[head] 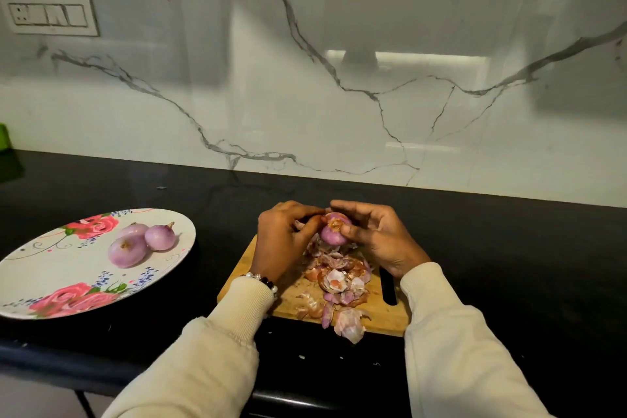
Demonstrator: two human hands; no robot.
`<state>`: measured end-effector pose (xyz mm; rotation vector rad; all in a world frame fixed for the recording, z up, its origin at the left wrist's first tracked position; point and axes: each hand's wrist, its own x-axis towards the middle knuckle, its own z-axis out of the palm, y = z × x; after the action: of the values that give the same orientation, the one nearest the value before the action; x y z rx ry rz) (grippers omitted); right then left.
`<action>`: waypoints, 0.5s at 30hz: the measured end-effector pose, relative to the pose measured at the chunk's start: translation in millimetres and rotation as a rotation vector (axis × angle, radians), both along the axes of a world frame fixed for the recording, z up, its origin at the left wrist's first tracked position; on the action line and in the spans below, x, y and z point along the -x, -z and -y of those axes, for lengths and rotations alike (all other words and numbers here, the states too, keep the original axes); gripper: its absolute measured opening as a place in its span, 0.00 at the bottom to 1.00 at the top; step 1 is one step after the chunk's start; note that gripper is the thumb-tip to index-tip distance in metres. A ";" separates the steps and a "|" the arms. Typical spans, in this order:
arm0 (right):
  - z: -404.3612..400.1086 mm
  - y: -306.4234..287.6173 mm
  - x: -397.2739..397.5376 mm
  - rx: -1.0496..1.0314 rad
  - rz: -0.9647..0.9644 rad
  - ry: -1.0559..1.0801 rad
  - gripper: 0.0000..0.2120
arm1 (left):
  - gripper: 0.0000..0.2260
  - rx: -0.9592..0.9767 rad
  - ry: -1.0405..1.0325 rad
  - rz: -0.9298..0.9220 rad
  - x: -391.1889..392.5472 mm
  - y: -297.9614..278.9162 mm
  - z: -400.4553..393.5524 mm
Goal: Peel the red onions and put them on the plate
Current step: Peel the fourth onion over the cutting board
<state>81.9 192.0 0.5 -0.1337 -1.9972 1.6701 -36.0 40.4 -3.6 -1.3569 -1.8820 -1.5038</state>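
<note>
A red onion (331, 233) is held above the wooden cutting board (383, 310), root end facing me. My right hand (380, 237) grips it from the right, thumb on its front. My left hand (283, 234) pinches at its left side, where a flap of skin shows. A heap of onion skins (339, 278) lies on the board under the hands. Three peeled onions (127, 249) sit together on the flowered plate (51, 268) at the left.
The board and plate rest on a black counter (509, 265) against a white marble wall. A switch panel (49, 15) is on the wall at upper left. A green object (4, 136) shows at the left edge. One skin (349, 324) overhangs the board's front edge.
</note>
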 end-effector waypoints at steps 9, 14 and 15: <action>5.3 -1.5 -1.0 -0.127 0.055 0.024 0.20 | 0.07 0.074 0.034 -0.085 0.5 3.3 -1.2; 6.6 -1.7 -1.0 -0.155 0.067 0.041 0.20 | 0.06 0.074 0.037 -0.075 -3.2 2.9 0.2; 6.4 -1.5 -0.8 -0.161 0.071 0.044 0.20 | 0.06 0.078 0.035 -0.086 -3.9 2.9 0.5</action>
<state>82.7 185.6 2.0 -0.1801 -2.1568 1.4896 -32.1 39.9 -6.5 -1.4728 -1.8900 -1.3783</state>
